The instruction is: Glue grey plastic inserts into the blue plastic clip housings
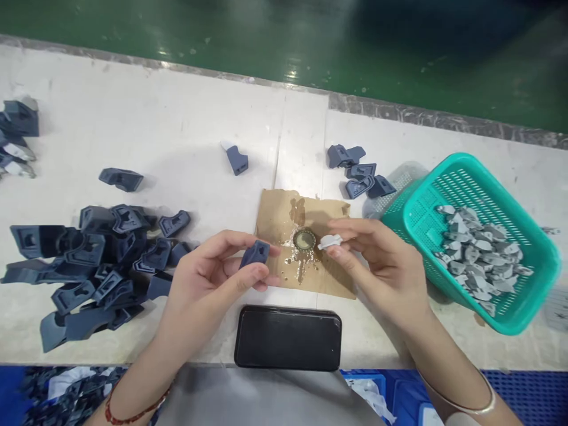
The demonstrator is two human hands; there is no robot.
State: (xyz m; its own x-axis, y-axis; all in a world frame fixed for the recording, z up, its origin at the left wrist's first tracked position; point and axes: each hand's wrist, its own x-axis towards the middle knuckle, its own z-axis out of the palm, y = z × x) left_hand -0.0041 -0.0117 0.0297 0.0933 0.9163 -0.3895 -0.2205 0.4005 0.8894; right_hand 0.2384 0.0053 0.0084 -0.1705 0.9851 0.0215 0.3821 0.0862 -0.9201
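Note:
My left hand [222, 266] is closed on a dark blue-grey plastic part [254, 253], thumb below and fingers behind it. Between the thumb and fingers of my right hand [377, 260] is a small white-grey piece [331, 241]. The two held things are apart. Between my hands lies a brown cardboard sheet [275, 216] with a small round cap [304, 239] on it, holding something yellowish. Shiny wet spots surround the cap on the cardboard.
Many dark plastic parts [102, 260] are heaped at the left, with a smaller group [361, 171] at the back right. A green basket [408, 219] of white-grey pieces [483, 248] stands at the right. A black phone [287, 338] lies near the table's front edge.

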